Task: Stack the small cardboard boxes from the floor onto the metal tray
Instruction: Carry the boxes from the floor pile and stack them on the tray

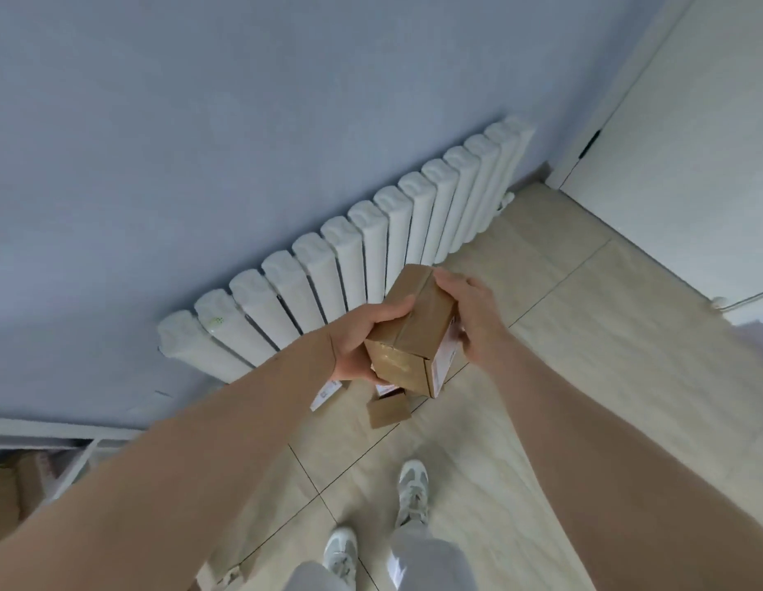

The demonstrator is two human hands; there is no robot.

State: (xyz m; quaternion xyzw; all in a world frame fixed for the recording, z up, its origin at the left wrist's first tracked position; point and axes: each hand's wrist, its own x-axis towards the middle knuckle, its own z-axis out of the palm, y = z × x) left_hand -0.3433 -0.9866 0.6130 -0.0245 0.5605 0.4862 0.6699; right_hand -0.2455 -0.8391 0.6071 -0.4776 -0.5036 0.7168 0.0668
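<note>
A blue wall fills the upper part of the head view, and a tiled floor spreads below it. One white radiator runs along the foot of the wall; about thirteen of its columns can be counted. One white door stands at the right. At the lower left corner a white metal frame shows, with brown cardboard blurred behind it.

Both bare forearms reach out over the floor. The left hand has its grip closed on the held box, thumb across the top face and fingers curled beneath. The right hand has its grip closed on the far side of the same box, fingers wrapped over the labelled end. The box hangs in the air above the floor in front of the radiator. Its white label carries red print too small to read.

Two more pieces lie on the floor near the wall edge: a small brown box and a white labelled box, its print unreadable.

Two pale sneakers stand on the tiles below.
</note>
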